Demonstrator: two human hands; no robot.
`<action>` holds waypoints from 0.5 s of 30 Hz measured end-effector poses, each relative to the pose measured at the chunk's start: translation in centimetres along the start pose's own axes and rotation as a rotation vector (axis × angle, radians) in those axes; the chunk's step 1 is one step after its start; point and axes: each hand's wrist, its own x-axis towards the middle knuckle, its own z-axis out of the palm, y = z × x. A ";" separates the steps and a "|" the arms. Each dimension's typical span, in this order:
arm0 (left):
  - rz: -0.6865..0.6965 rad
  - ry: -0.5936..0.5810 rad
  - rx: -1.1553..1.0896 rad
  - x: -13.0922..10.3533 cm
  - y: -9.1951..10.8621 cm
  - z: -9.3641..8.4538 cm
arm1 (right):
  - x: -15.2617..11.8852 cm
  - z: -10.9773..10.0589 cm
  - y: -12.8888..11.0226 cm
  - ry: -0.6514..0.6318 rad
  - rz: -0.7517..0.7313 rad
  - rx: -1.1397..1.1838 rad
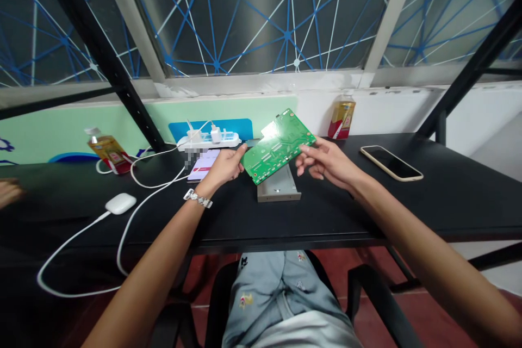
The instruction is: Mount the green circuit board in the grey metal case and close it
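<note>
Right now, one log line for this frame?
left hand: grips circuit board | right hand: grips it | board: lifted above grey metal case on table

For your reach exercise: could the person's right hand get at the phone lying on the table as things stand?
Probably yes. The phone lies in the open just beyond the right hand, but that hand grips the green circuit board and would have to release it.

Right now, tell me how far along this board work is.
Done, apparently: the green circuit board is off the table, clear of the grey metal casing lying beneath it. In hand: the left hand and right hand pinch the board's two ends, holding it tilted above the casing. Left: the casing sits untouched on the black table; no tools show.
</note>
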 end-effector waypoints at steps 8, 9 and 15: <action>-0.124 0.019 -0.206 -0.1 0.4 -0.4 | -0.2 -0.9 -0.8 -0.203 0.034 0.144; -0.120 0.005 -0.237 -0.1 0.5 -0.4 | -0.2 -1.1 -0.8 -0.214 0.037 0.143; -0.134 -0.083 -0.361 -0.1 0.6 -0.4 | -0.4 -1.7 -1.3 -0.272 0.075 0.129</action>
